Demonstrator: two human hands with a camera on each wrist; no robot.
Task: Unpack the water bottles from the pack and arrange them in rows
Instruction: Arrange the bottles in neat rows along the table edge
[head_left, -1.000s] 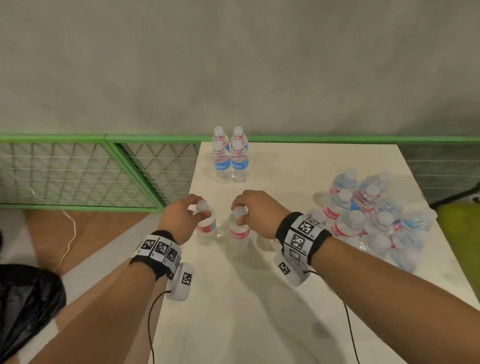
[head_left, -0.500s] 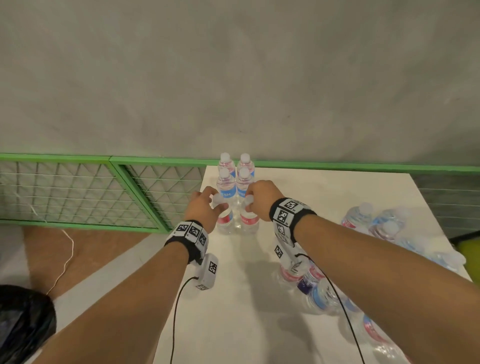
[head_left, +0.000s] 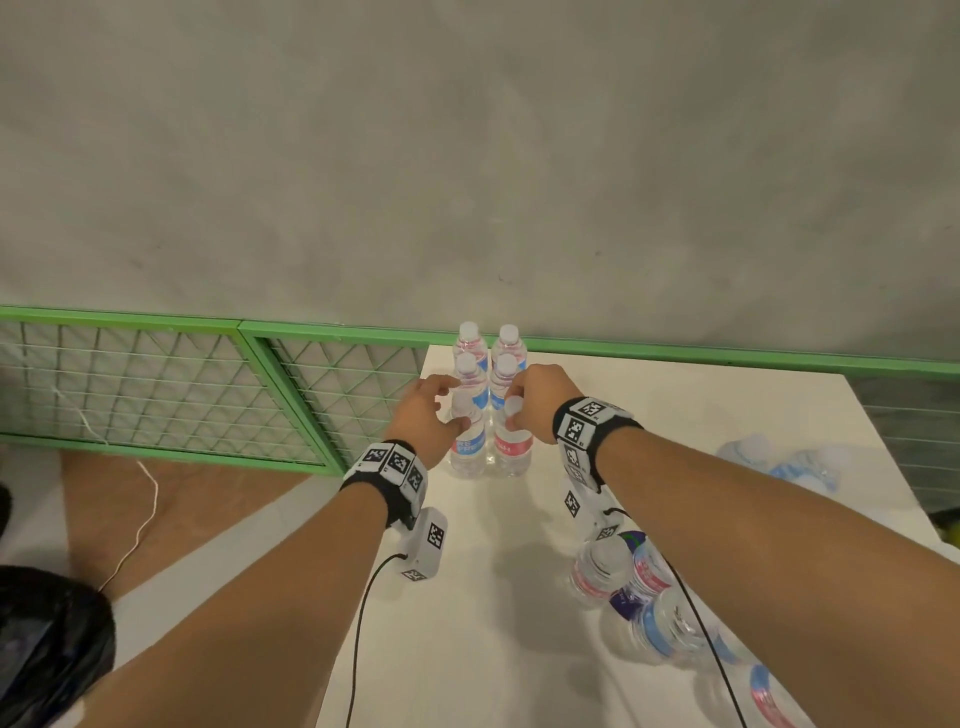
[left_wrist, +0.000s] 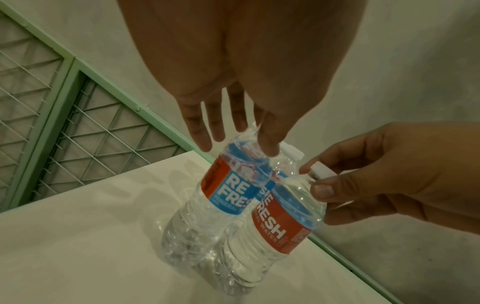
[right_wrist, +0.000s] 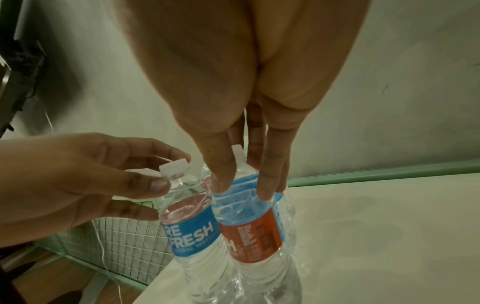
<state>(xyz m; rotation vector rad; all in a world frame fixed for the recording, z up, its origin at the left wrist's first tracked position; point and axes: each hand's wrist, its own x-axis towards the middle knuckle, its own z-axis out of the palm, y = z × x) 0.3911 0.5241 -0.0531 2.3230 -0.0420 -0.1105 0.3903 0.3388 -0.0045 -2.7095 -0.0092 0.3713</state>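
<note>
Two clear water bottles stand side by side on the white table (head_left: 691, 415), right in front of two earlier pairs of bottles (head_left: 470, 345). My left hand (head_left: 451, 406) pinches the neck of the left, blue-labelled bottle (head_left: 467, 448) (left_wrist: 228, 191) (right_wrist: 192, 236) just below its cap. My right hand (head_left: 512, 405) pinches the neck of the right, red-labelled bottle (head_left: 512, 447) (left_wrist: 280, 224) (right_wrist: 249, 226). Both bottles are upright with their bases on the table. The remaining pack bottles (head_left: 649, 597) lie under my right forearm.
Crumpled clear wrap (head_left: 779, 460) lies at the table's far right. A green mesh fence (head_left: 156, 395) runs along the left and behind the table, below a grey wall. A black bag (head_left: 47, 639) sits on the floor at lower left. Wrist-camera cables trail over the table.
Both hands carried their bottles forward from mid-table and set them down just in front of the standing pairs. The pack bottles now appear nearer, under my right arm.
</note>
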